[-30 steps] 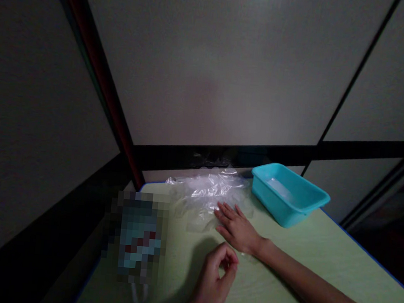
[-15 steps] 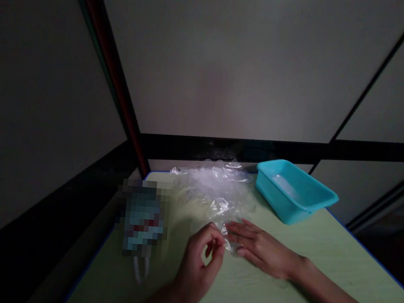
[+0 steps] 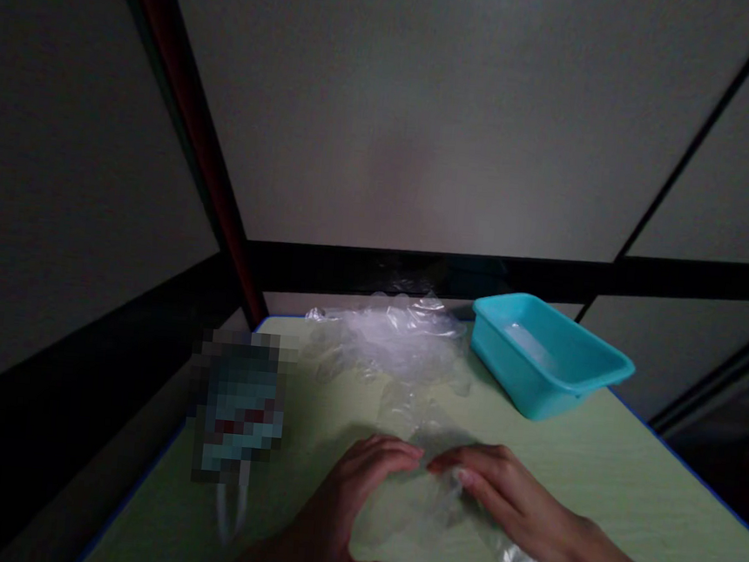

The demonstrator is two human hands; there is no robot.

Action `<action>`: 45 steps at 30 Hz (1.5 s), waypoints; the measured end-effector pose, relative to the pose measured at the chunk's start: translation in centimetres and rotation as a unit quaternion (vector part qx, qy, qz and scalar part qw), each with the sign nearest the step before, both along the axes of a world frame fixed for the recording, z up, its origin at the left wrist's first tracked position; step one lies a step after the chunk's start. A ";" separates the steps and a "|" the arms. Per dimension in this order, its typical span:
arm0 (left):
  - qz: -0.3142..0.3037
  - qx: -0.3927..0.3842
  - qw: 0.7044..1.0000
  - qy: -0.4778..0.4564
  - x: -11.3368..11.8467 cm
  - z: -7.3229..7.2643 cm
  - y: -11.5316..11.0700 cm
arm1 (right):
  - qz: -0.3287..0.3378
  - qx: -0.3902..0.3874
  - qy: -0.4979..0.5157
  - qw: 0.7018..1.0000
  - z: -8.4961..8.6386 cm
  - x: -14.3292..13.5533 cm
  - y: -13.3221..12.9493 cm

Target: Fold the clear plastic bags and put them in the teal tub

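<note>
On the green table (image 3: 626, 478), both hands, left hand (image 3: 342, 506) and right hand (image 3: 513, 499), pinch a clear plastic sheet (image 3: 434, 496); beyond lie crumpled plastic (image 3: 389, 339) and, right, a teal tub (image 3: 548, 353).

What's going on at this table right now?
A person has both hands on a clear plastic bag lying flat on the green table. The left hand and right hand meet fingertip to fingertip at the bag's far edge, apparently pinching it. Farther back lies a loose pile of clear plastic bags, with a turquoise tub to its right.
</note>
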State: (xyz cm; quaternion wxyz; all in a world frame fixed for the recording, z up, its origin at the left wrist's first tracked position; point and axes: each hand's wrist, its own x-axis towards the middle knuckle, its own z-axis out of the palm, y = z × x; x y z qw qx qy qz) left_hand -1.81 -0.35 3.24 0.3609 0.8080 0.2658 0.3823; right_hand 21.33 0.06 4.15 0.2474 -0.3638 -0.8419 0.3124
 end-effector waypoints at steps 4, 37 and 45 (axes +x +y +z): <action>0.086 0.024 0.995 0.047 0.7 -1.3 -0.4 | -0.047 -0.008 0.015 0.999 -0.2 0.1 -0.2; 0.239 -0.411 0.836 -0.275 0.5 -0.8 2.8 | -0.047 0.129 -0.023 0.990 0.1 1.0 0.0; 0.137 -0.399 0.887 -0.190 0.8 -0.2 2.2 | -0.067 0.191 -0.126 0.971 -0.7 0.2 0.1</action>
